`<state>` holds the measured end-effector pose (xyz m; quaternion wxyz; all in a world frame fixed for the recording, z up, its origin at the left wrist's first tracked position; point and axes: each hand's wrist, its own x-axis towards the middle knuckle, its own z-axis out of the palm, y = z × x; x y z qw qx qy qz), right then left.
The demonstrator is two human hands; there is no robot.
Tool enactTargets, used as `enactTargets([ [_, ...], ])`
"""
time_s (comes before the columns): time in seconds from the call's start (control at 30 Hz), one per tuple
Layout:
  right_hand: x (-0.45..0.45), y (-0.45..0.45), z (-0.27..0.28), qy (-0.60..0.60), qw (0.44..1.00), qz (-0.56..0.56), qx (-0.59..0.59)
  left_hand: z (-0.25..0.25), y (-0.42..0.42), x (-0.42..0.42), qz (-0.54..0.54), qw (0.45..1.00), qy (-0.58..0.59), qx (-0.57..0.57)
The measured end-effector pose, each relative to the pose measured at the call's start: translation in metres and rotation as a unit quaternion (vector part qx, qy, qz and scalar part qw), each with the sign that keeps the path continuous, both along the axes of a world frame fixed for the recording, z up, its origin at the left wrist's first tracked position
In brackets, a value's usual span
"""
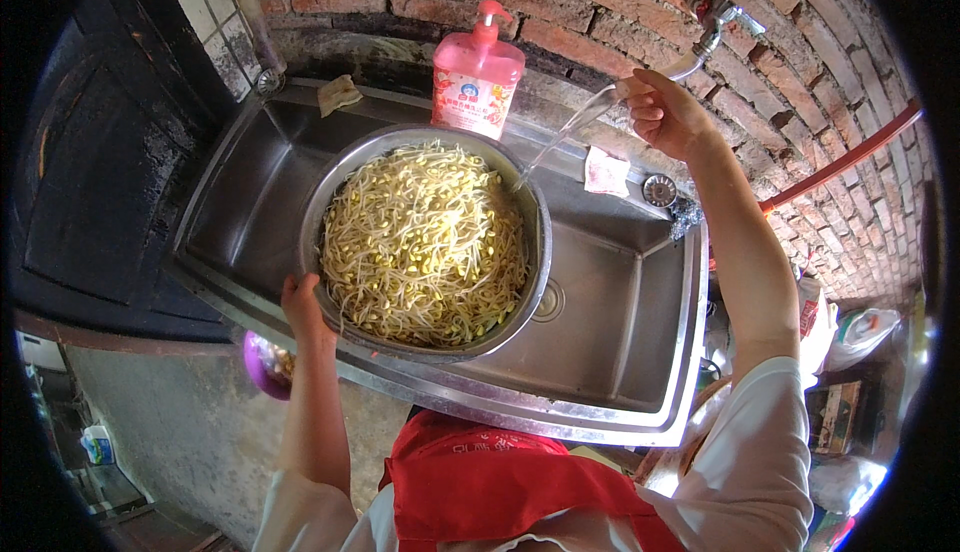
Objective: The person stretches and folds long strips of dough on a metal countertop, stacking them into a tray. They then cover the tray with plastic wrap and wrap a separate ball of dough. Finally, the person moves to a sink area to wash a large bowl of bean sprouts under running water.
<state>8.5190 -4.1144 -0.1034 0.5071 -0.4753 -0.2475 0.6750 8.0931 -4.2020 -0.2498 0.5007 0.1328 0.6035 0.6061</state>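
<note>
A wide metal basin [541, 252] heaped with bean sprouts [427, 244] rests across the middle of a double stainless steel sink [600, 409]. My left hand [304, 308] grips the basin's lower left rim. Up at the right, my right hand [664, 113] closes around the end of a clear hose [681, 68] that runs from a metal tap [724, 16] on the brick wall. Water [574, 124] streams from the hose end into the basin's upper right side.
Behind the basin stands a pink pump bottle [478, 79]. On the sink's back ledge lie a tan piece [337, 94], a pale packet [607, 172], a drain strainer [660, 190] and a steel wool scrubber [686, 218]. A purple bowl [262, 372] sits below, left; a red pipe [847, 158] slants at right.
</note>
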Motion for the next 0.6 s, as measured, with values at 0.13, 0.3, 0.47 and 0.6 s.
enactTargets([
  [0.13,0.002,-0.003,0.003,0.006,1.000,0.014,-0.001,0.000,0.000,0.001,-0.003,1.000,0.006,-0.001],
  [0.3,0.007,-0.006,0.006,0.046,0.996,0.072,-0.001,-0.003,0.000,-0.001,-0.006,1.000,0.011,0.006],
  [0.47,0.005,-0.012,0.012,0.027,0.997,0.070,0.016,-0.003,-0.001,-0.004,-0.010,1.000,0.016,0.007],
  [0.6,0.006,-0.013,0.012,0.034,0.997,0.069,0.010,0.007,-0.002,0.001,-0.008,0.999,0.034,-0.013],
])
